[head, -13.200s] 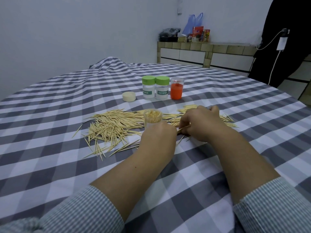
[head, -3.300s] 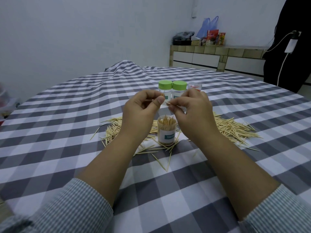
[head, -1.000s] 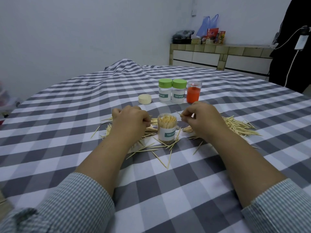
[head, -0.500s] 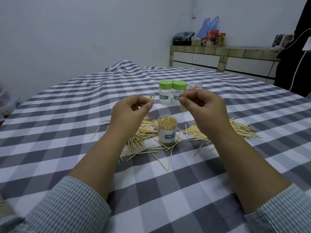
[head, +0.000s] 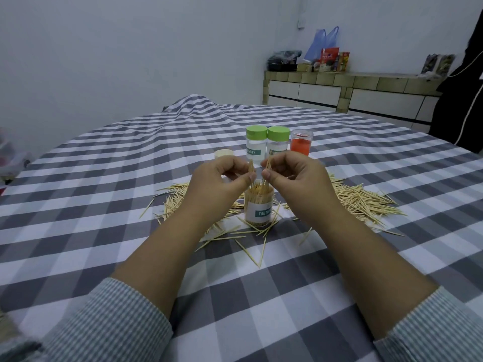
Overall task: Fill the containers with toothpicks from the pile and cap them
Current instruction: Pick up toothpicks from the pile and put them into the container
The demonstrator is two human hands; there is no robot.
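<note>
An open clear toothpick container (head: 258,209) with a teal label stands upright on the checked cloth, packed with toothpicks. My left hand (head: 217,181) pinches a few toothpicks just above its left rim. My right hand (head: 295,178) pinches a few more above its right rim, their lower tips at the container's mouth. The toothpick pile (head: 360,199) spreads to both sides of the container, with loose ones in front. A cream cap (head: 224,153) lies behind my left hand.
Two containers with green caps (head: 256,146) (head: 278,145) and an uncapped red container (head: 301,145) stand in a row behind my hands. The table (head: 104,205) wears a grey and white checked cloth. A tiled counter (head: 339,90) with bags lies far right.
Both hands came down to the pile a second ago, rose holding toothpicks, and have now moved inward and lower, meeting over the open container's mouth.
</note>
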